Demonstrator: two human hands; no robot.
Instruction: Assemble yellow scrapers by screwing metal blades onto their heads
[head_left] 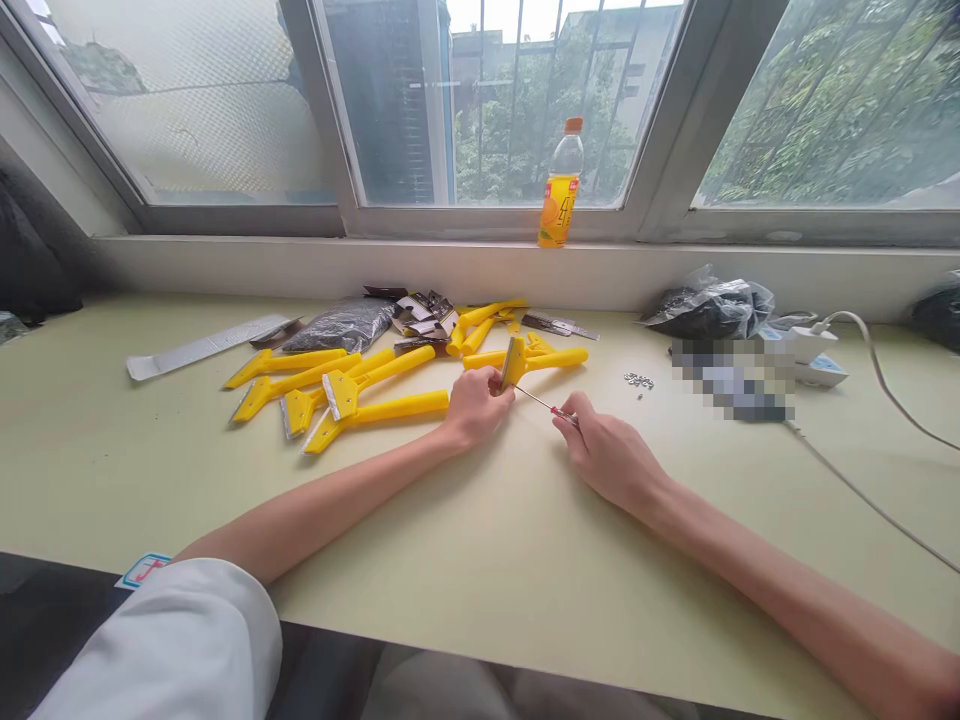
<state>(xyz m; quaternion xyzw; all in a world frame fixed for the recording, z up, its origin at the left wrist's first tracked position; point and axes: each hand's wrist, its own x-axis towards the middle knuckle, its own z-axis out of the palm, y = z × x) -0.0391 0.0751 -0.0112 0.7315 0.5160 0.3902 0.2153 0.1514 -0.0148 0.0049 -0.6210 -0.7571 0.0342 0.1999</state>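
My left hand [482, 405] grips the head of a yellow scraper [514, 362] over the middle of the table. In my right hand [604, 445] is a thin screwdriver [564, 414] with a red and clear handle; its shaft points left and its tip reaches the scraper head by my left fingers. Another yellow scraper [559, 359] lies just behind. Several yellow scrapers [405, 408] with metal-edged heads lie in a group left of my left hand. A small cluster of metal screws or nuts [639, 381], too small to tell which, rests behind my right hand.
Behind the scrapers are a dark plastic bag [341, 326], small packets [426, 316] and yellow handles [480, 325]. A bottle [559, 190] stands on the sill. At right are a black bag [709, 305], a power strip [821, 371] and white cables [874, 510].
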